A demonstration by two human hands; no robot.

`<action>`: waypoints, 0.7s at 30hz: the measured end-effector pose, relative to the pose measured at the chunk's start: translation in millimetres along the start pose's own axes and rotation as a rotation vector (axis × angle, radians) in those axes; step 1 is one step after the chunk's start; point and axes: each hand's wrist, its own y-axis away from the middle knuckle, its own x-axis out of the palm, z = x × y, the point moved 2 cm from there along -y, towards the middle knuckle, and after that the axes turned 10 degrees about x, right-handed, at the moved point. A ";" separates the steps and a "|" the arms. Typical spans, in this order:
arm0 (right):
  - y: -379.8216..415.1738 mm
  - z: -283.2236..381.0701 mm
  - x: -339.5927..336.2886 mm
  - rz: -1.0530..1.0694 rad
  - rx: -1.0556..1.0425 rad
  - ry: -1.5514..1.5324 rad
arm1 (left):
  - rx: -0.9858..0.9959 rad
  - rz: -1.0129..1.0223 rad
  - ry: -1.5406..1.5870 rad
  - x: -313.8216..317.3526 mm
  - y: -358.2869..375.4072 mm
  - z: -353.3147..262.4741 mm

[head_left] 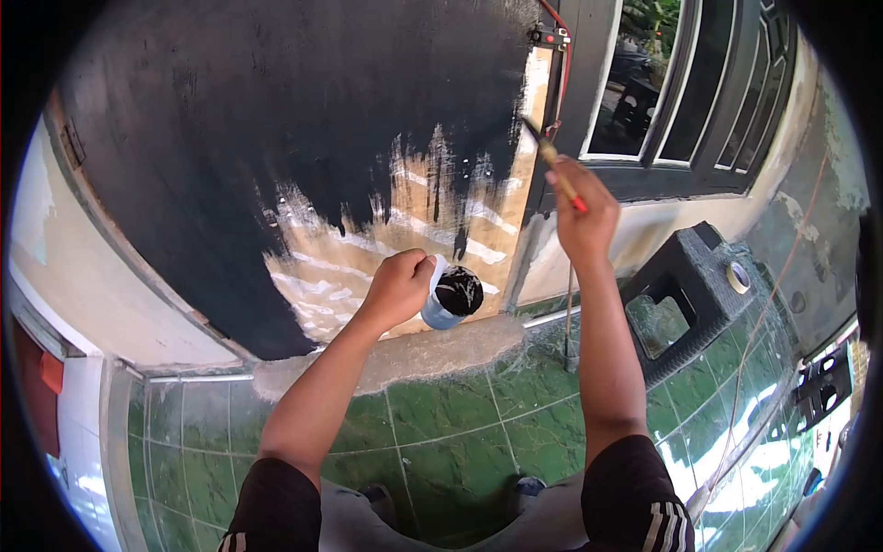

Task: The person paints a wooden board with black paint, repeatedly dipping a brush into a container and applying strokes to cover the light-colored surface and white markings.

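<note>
A small cup of black paint [459, 291] is gripped at its rim by my left hand [400, 289], in front of the lower door. My right hand [587, 210] is closed around a paintbrush [548, 153] with a wooden handle and red end. The dark bristles are at the right edge of the door [349, 83], beside a pale unpainted strip. Black paint covers most of the door. Its lower middle shows bare tan wood with white streaks and ragged brush marks.
A dark plastic stool [670, 304] stands at the right with a tape roll [738, 277] on it. A window [635, 83] is at the upper right. Green tiles [441, 414] cover the floor. A red cable runs down the door frame.
</note>
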 end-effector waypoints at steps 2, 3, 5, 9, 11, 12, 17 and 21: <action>4.1 2.7 -0.2 0.031 -0.096 0.038 | -0.039 0.008 0.008 2.8 1.3 6.4; 6.7 3.4 -2.1 0.042 -0.146 0.062 | -0.053 0.014 0.013 4.6 0.7 6.9; 24.7 -17.2 6.2 0.298 -0.187 0.154 | -0.140 0.033 0.080 7.6 1.9 1.1; 39.7 -17.9 1.4 0.736 0.083 0.261 | -0.188 0.068 0.180 14.5 3.5 1.0; 29.2 -6.9 -8.8 0.709 0.136 0.160 | -0.224 0.077 0.215 16.3 4.4 -3.9; 22.0 -1.5 -14.0 0.679 0.163 0.096 | -0.235 0.068 0.264 17.5 4.4 -7.1; -3.0 32.1 -33.0 0.448 0.178 -0.073 | -0.280 0.020 0.441 20.6 2.8 -3.7; -7.8 47.0 -27.0 0.069 0.006 -0.041 | -0.279 0.024 0.446 18.5 5.1 -1.8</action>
